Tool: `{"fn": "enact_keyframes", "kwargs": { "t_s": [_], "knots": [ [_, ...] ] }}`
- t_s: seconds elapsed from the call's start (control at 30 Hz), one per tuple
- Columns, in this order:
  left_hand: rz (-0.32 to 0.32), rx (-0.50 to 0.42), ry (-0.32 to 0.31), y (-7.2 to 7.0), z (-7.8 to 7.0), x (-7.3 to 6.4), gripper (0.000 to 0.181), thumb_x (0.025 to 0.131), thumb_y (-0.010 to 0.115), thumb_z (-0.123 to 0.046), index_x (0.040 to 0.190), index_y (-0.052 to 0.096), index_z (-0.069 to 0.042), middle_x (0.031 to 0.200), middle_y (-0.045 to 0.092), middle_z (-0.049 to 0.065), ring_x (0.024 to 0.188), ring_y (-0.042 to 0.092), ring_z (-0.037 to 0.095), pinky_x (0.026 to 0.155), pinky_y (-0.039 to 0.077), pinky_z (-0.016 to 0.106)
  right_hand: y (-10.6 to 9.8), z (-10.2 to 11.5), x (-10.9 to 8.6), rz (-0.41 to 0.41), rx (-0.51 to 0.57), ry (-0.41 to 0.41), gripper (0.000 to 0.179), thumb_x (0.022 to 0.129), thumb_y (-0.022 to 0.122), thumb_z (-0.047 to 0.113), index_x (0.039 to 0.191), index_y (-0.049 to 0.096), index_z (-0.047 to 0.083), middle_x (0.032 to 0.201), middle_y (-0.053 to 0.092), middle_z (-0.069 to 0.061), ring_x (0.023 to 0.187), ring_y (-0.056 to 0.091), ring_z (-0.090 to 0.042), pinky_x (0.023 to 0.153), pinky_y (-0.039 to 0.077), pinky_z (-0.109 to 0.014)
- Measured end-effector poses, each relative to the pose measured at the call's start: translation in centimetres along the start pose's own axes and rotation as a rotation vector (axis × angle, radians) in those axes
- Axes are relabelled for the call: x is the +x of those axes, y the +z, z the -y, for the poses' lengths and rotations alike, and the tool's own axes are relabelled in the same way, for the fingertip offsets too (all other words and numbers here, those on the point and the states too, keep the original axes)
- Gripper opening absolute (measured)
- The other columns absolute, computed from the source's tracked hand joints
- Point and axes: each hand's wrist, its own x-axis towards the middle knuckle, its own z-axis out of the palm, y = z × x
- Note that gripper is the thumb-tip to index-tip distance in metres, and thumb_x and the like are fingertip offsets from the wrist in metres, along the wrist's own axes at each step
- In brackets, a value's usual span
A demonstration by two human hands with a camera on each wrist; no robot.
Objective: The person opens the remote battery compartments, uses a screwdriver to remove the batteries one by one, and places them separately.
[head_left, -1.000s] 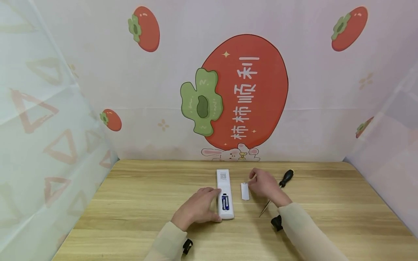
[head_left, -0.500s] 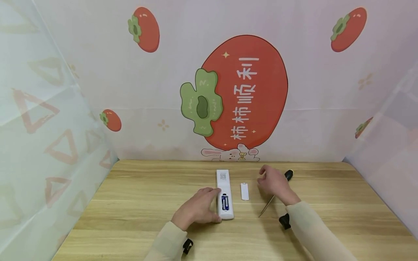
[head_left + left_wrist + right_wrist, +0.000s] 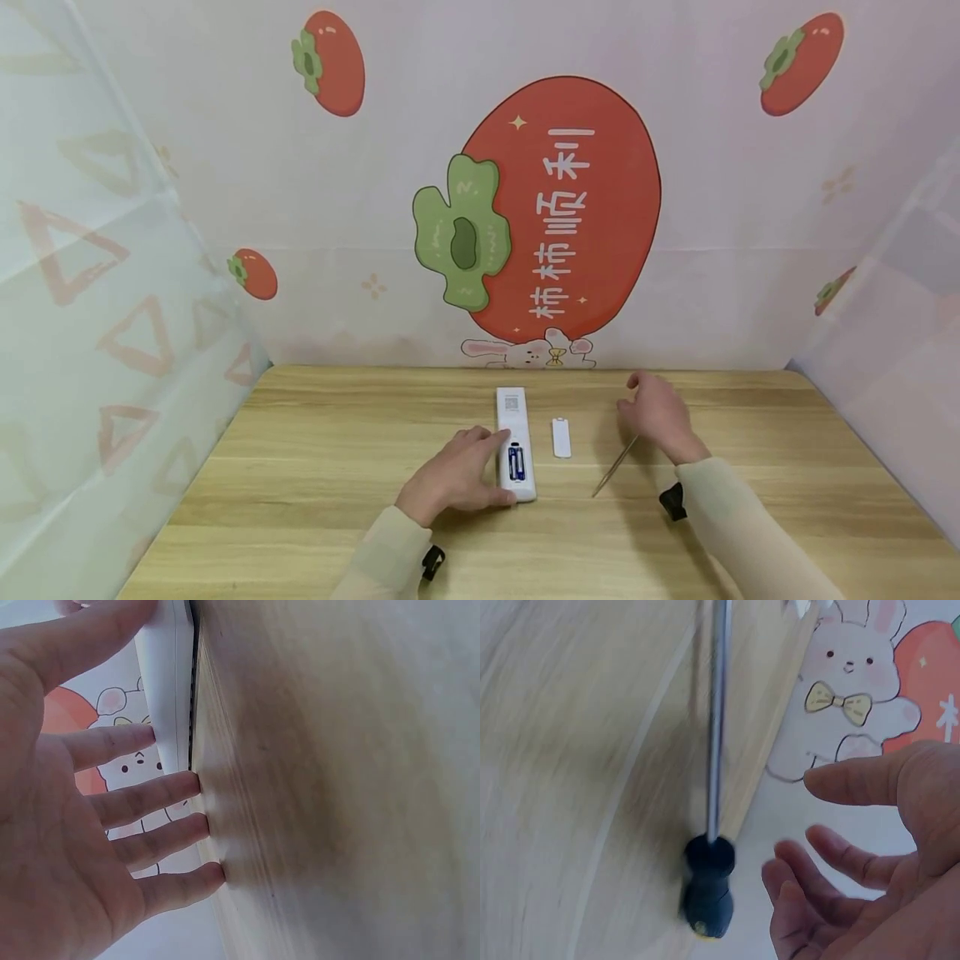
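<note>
A white remote control (image 3: 513,425) lies back up on the table, with two blue-and-silver batteries (image 3: 517,463) showing in its uncovered compartment. My left hand (image 3: 453,477) touches its left side with index finger and thumb. In the left wrist view the other fingers (image 3: 161,844) stretch out straight to the tabletop. To the remote's right lies its loose white battery cover (image 3: 561,438). My right hand (image 3: 660,417) is over the screwdriver's handle, hiding it in the head view, with its shaft (image 3: 615,467) showing. The right wrist view shows the dark handle (image 3: 709,892) apart from loosely bent fingers holding nothing.
The wooden table (image 3: 337,442) ends at a backdrop (image 3: 375,325) printed with persimmons and a rabbit. Pale cloth panels stand at the left and right. A black strap piece (image 3: 432,562) shows at the left wrist, another (image 3: 673,502) at the right.
My right hand has moved right and away from me, from beside the battery cover to over the screwdriver handle. The left hand, remote control and cover have stayed in place.
</note>
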Motion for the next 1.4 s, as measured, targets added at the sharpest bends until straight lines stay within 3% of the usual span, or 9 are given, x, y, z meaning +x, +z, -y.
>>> {"fn": "enact_keyframes", "kwargs": {
  "t_s": [0.13,0.27,0.47,0.73,0.97,1.23,1.4],
  "knots": [
    [-0.005,0.009,-0.01,0.0,-0.1,0.0,0.087,0.08,0.084,-0.048,0.152,0.049,-0.015,0.143,0.052,0.011,0.13,0.049,0.031,0.108,0.043,0.05,-0.3,-1.1,0.2,-0.032,0.008,0.063,0.053,0.091,0.064,0.021,0.129,0.05,-0.014,0.116,0.051,-0.036,0.099,0.053,-0.049,0.071,0.048,-0.054],
    [-0.016,0.023,-0.003,-0.2,-0.2,-0.1,0.087,0.079,0.086,-0.048,0.15,0.051,-0.014,0.141,0.054,0.011,0.127,0.051,0.031,0.106,0.045,0.05,-0.6,-1.7,0.3,-0.058,0.006,0.128,0.066,0.09,0.066,0.027,0.131,0.041,-0.017,0.117,0.042,-0.043,0.103,0.048,-0.057,0.069,0.047,-0.057],
    [-0.03,0.064,0.007,-0.1,-0.1,0.0,0.087,0.077,0.086,-0.051,0.148,0.053,-0.014,0.138,0.056,0.011,0.124,0.053,0.03,0.103,0.047,0.05,-0.6,-2.5,0.4,-0.066,-0.001,0.162,0.064,0.091,0.067,0.033,0.121,0.039,-0.016,0.107,0.038,-0.039,0.097,0.046,-0.053,0.064,0.044,-0.052],
    [-0.033,0.095,-0.003,0.0,-0.1,0.1,0.087,0.077,0.085,-0.054,0.149,0.053,-0.017,0.14,0.054,0.012,0.126,0.051,0.033,0.103,0.045,0.053,-0.5,-3.1,0.5,-0.016,-0.004,0.194,0.072,0.091,0.067,0.035,0.126,0.034,-0.018,0.106,0.034,-0.038,0.095,0.045,-0.051,0.064,0.044,-0.052],
    [-0.027,0.084,-0.014,-0.1,0.0,0.0,0.087,0.077,0.084,-0.055,0.15,0.052,-0.019,0.141,0.053,0.013,0.126,0.051,0.033,0.103,0.044,0.053,-0.3,-3.3,0.7,0.038,-0.019,0.208,0.072,0.089,0.069,0.036,0.125,0.034,-0.016,0.105,0.035,-0.037,0.082,0.051,-0.044,0.063,0.046,-0.05],
    [-0.028,0.077,-0.01,0.1,0.1,0.1,0.087,0.076,0.085,-0.055,0.149,0.053,-0.02,0.139,0.054,0.011,0.126,0.051,0.032,0.103,0.045,0.052,-0.2,-3.6,1.0,0.097,-0.036,0.208,0.088,0.088,0.069,0.036,0.138,0.024,-0.019,0.117,0.037,-0.046,0.098,0.054,-0.06,0.077,0.047,-0.062],
    [-0.029,0.073,-0.01,0.0,0.1,0.2,0.088,0.076,0.085,-0.054,0.149,0.053,-0.019,0.137,0.055,0.011,0.125,0.052,0.032,0.103,0.045,0.051,-0.1,-3.7,1.1,0.104,-0.039,0.212,0.082,0.088,0.069,0.036,0.133,0.028,-0.019,0.115,0.038,-0.044,0.094,0.055,-0.056,0.074,0.048,-0.059]
  ]
}}
